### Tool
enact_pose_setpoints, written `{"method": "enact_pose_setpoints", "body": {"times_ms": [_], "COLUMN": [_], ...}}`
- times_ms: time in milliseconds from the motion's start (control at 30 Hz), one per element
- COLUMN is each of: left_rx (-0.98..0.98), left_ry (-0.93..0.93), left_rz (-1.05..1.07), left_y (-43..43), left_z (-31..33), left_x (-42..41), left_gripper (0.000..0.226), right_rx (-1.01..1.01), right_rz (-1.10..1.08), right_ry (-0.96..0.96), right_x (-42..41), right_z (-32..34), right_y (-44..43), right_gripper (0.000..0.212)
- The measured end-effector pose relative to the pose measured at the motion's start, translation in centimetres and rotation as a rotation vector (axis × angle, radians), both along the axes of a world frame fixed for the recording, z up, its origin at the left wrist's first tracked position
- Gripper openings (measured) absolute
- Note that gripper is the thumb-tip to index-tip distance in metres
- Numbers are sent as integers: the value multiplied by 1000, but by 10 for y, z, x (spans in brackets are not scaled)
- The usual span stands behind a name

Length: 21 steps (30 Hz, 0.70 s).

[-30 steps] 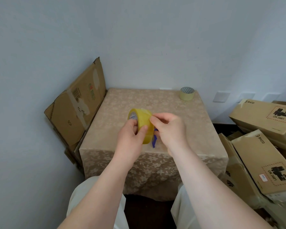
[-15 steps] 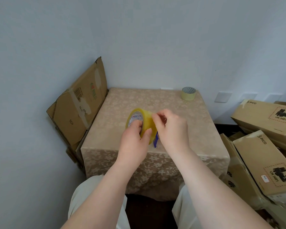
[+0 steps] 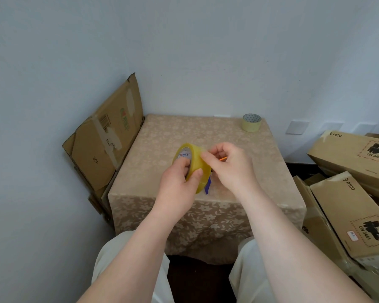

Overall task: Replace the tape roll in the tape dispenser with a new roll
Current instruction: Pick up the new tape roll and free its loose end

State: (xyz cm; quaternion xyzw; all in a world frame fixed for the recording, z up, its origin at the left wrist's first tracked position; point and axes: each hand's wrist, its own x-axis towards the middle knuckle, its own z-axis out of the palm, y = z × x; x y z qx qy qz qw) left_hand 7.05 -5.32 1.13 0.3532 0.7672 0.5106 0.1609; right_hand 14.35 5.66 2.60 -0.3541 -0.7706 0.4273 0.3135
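A yellow tape roll is held above the cloth-covered table. My left hand grips it, thumb on the outer band and fingers at the printed core. My right hand pinches at the roll's right edge, fingertips on the tape surface. A blue piece of the tape dispenser pokes out below the roll, and a small orange part shows past my right fingers; the rest of the dispenser is hidden by my hands. A second, pale tape roll stands at the table's far right corner.
Flattened cardboard leans against the wall left of the table. Several brown cartons are stacked close to the right edge. White walls close off the back and left. My knees in pale trousers are under the near edge.
My left hand has turned the yellow roll so its printed core faces more toward me. My right fingers slid along the roll's rim, and the orange part came into view.
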Motion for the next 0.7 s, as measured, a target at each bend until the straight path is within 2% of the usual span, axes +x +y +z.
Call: {"method": "enact_pose_setpoints", "body": {"times_ms": [67, 100, 267, 367, 533, 700], "left_rx": [-9, -16, -33, -51, -92, -105], "left_ry": [10, 17, 92, 154, 226, 245], "left_rz": [-10, -13, -13, -9, -14, 10], "left_y": [0, 0, 3, 4, 4, 2], "left_z": [0, 0, -1, -3, -2, -3], "left_x": [1, 2, 6, 7, 9, 5], "left_gripper": [16, 16, 15, 12, 15, 17], "right_rx": [-91, -74, 338, 404, 353, 143], "right_rz": [19, 9, -80, -115, -128, -49], "right_ry": [10, 0, -230, -309, -321, -267], "right_x": [0, 0, -2, -4, -7, -10], "right_z": [-1, -2, -5, -4, -6, -7], "right_y": [4, 6, -1, -4, -2, -1], "right_gripper": [12, 13, 20, 29, 31, 32]}}
